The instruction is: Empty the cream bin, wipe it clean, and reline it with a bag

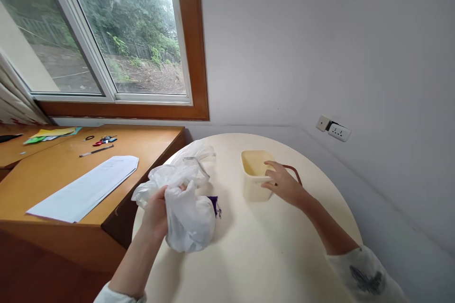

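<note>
My left hand [157, 210] is closed around the gathered part of a white plastic bag [192, 222], whose full lower part bulges out over the table. Beside that bulge shows a small dark purple piece of fabric [214, 204] with loose threads. My right hand [281, 181] grips the right rim of a cream plastic bucket [254, 188], fingers over the edge and thumb outside. The bucket stands upright with its mouth up, and its reddish-brown handle [295, 173] hangs at the right, behind my hand. I see nothing inside the visible part of the bucket.
Both objects are at a round cream table [263, 255]. To the left, an orange wooden desk [156, 151] bears white paper sheets [88, 187], a pen [95, 151], keys [105, 140] and coloured papers [53, 133]. A wall socket [339, 131] sits at the right.
</note>
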### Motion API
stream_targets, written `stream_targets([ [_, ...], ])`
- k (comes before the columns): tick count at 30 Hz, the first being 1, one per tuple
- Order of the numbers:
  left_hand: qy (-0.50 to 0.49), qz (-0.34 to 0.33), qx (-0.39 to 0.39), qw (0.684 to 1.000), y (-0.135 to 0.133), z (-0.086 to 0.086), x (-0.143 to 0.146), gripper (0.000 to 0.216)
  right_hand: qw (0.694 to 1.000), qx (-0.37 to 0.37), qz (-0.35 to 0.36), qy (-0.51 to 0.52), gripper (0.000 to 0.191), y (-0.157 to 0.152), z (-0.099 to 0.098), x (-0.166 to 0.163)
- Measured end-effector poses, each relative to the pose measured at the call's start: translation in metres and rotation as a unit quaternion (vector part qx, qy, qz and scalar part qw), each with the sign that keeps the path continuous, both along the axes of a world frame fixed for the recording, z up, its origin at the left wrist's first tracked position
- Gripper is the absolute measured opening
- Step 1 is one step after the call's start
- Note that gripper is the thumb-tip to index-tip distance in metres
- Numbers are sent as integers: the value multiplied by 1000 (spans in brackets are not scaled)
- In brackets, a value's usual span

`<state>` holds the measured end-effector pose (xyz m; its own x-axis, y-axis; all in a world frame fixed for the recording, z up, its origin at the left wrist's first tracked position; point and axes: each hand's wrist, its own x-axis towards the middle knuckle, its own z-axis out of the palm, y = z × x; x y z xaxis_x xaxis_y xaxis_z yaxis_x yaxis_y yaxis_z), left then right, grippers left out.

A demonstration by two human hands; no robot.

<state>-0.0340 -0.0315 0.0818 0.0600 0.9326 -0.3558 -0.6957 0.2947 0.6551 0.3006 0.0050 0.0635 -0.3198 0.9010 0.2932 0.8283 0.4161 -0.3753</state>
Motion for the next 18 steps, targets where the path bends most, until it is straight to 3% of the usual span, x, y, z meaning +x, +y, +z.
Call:
stream_targets([
  [5, -38, -76, -16, 996, -6, -2, 7, 19, 996, 51, -63, -25, 23, 30, -4, 8],
  [7, -37, -114, -11, 993, -8, -4, 9, 25, 991, 99, -91, 12, 34, 25, -1, 4],
  [9, -35, -144, 2, 989, -9, -7, 12, 30, 980, 144, -99, 90, 28, 9, 3, -8],
  [11, -31, -161, 11, 986, -10, -11, 17, 32, 968, 174, -59, 168, 17, -14, 5, -28],
  [13, -20, -166, 18, 986, -11, -14, 23, 35, 966, 175, 14, 191, 18, -41, 4, -55],
  [18, -14, -184, 37, 982, -15, -17, 45, 34, 978, 140, 137, 68, 47, -88, -15, -122],
])
